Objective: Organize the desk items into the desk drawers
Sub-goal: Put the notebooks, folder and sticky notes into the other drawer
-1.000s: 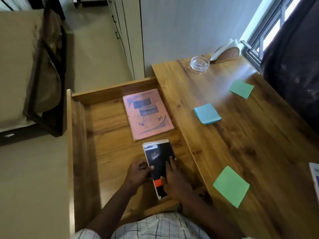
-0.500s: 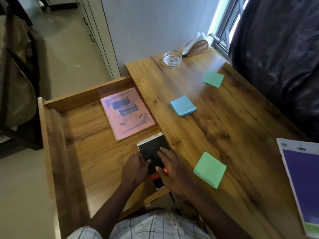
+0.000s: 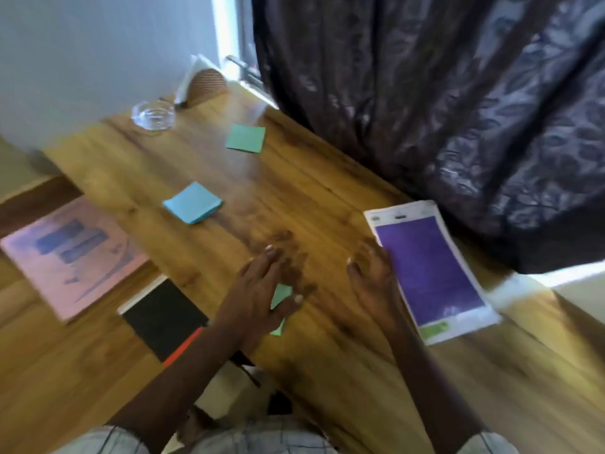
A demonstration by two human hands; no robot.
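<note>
The open drawer (image 3: 49, 371) at the left holds a pink booklet (image 3: 72, 253) and a black notepad (image 3: 163, 316) with a red band. My left hand (image 3: 258, 290) hovers flat with spread fingers over a green sticky pad (image 3: 281, 294) near the front edge of the desk (image 3: 294, 191); contact is blurred. My right hand (image 3: 373, 283) lies against the left edge of a purple-covered booklet (image 3: 429, 270) on the desk, fingers relaxed. A blue sticky pad (image 3: 193, 203) and a second green sticky pad (image 3: 246, 138) lie farther back.
A glass ashtray (image 3: 153, 114) and a woven holder (image 3: 204, 83) stand at the desk's far corner by the wall. A dark patterned curtain (image 3: 425, 109) hangs over the desk's right side, just behind the purple booklet.
Both hands have left the black notepad in the drawer and swung right over the desk. The left is now above the near green pad, the right at the purple booklet. The view turned right.
</note>
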